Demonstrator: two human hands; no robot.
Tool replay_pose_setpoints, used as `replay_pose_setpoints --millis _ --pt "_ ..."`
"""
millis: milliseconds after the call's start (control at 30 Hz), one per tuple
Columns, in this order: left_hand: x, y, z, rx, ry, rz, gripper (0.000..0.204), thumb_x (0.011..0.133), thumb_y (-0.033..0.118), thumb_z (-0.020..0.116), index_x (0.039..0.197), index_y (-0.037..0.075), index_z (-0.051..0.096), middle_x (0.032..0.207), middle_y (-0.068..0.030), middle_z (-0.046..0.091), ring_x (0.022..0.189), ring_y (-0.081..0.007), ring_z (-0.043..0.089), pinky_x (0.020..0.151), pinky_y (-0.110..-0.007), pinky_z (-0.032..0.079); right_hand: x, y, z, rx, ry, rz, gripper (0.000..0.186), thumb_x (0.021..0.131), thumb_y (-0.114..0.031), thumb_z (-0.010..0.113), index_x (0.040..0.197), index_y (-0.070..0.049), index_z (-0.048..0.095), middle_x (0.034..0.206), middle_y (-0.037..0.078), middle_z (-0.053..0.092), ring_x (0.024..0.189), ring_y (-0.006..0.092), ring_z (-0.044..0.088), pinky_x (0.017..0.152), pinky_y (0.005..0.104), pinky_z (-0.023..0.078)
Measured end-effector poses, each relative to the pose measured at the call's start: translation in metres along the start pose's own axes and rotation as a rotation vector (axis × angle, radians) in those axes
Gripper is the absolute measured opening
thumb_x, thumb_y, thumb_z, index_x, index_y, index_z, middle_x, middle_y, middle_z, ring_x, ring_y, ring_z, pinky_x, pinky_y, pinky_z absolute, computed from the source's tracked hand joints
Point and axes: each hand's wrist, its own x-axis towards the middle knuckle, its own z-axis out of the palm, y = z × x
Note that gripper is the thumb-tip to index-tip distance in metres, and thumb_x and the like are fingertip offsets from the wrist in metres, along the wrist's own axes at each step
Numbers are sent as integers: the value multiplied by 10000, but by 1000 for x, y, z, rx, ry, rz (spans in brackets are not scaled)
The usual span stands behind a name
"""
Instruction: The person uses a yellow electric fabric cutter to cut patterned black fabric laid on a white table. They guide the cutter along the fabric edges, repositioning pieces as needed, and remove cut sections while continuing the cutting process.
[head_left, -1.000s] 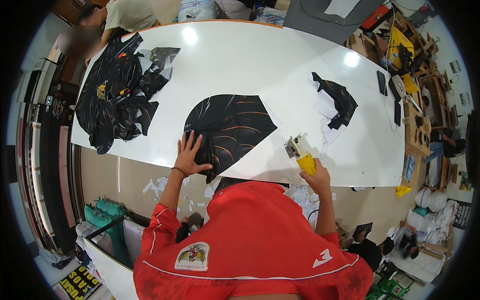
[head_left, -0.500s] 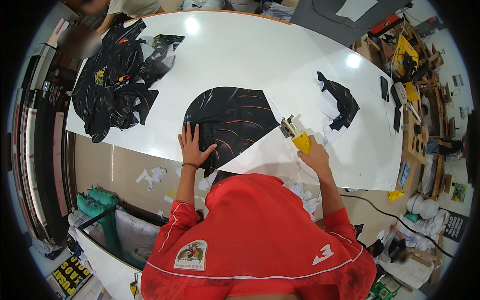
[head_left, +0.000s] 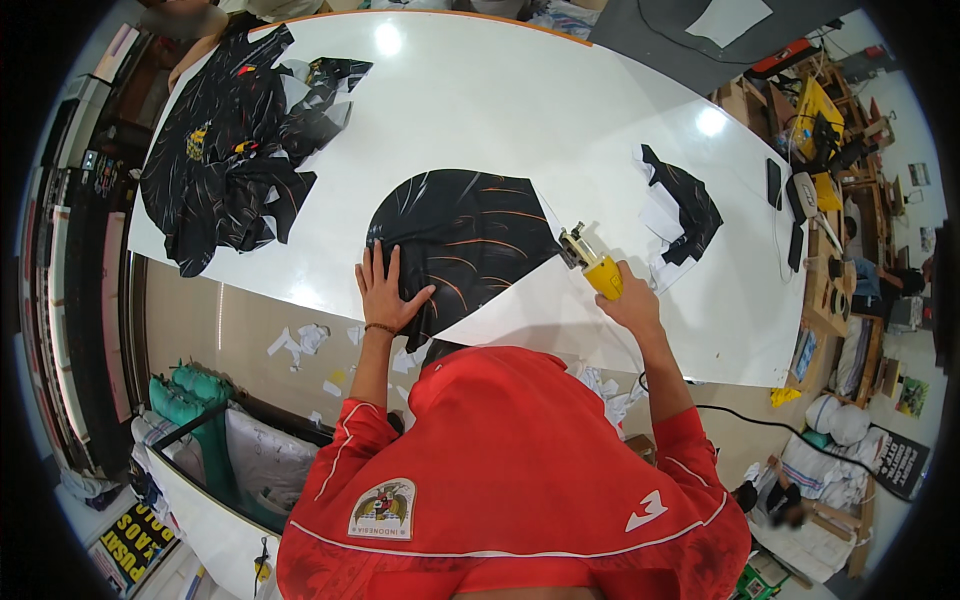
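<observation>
A black fabric piece with thin orange and white streaks lies spread on the white table in front of me, its lower end at the near edge. My left hand rests flat on its left side, fingers apart. My right hand is wrapped round the yellow body of a handheld electric fabric cutter. The cutter's metal head points at the fabric's right corner, very close to it; whether they touch I cannot tell. A pale strip borders the fabric's upper right edge.
Crumpled black printed fabric is heaped at the table's far left. A smaller black scrap with white paper lies to the right. Beyond it are a phone and other small items. A black cable runs off right; paper scraps litter the floor.
My hands hold nearly the same places. The cutter has shifted slightly, its head a little higher. The view has moved a little, and the person at the far left shows less.
</observation>
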Motion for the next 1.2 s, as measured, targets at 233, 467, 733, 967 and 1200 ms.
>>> replay_pose_setpoints --millis 233,467,733,967,1200 --pt "1 1 -1 -2 -6 -6 1082 821 697 748 1647 120 356 1736 -220 180 1601 -445 152 1284 -624 110 9 -10 -2 1 -16 10 722 769 -424 775 1374 -146 494 1038 258 735 958 466 730 815 554 584" --pt "0 -1 1 5 -5 -10 1084 821 712 737 1649 128 353 1736 -221 180 1604 -438 150 1284 -623 108 13 -20 0 21 -12 30 742 771 -425 771 1399 -150 489 1074 257 731 1004 468 721 857 557 575" --pt "0 -2 3 0 11 -3 1094 812 720 740 1653 139 349 1736 -222 180 1605 -435 153 1280 -630 120 24 -38 2 61 -4 56 730 778 -435 765 1387 -148 484 1081 244 733 1008 465 721 863 559 574" --pt "1 0 0 -8 17 -4 1081 809 710 747 1645 144 362 1734 -219 188 1601 -438 165 1273 -639 136 53 -68 -8 49 10 55 710 780 -453 781 1348 -145 489 1090 225 736 1010 448 731 854 551 582" --pt "1 0 0 -31 19 -5 1066 818 708 743 1645 151 365 1727 -227 201 1599 -444 162 1266 -649 140 93 -104 -26 61 39 37 668 773 -425 798 1307 -137 518 1103 209 741 1035 442 728 874 535 582"
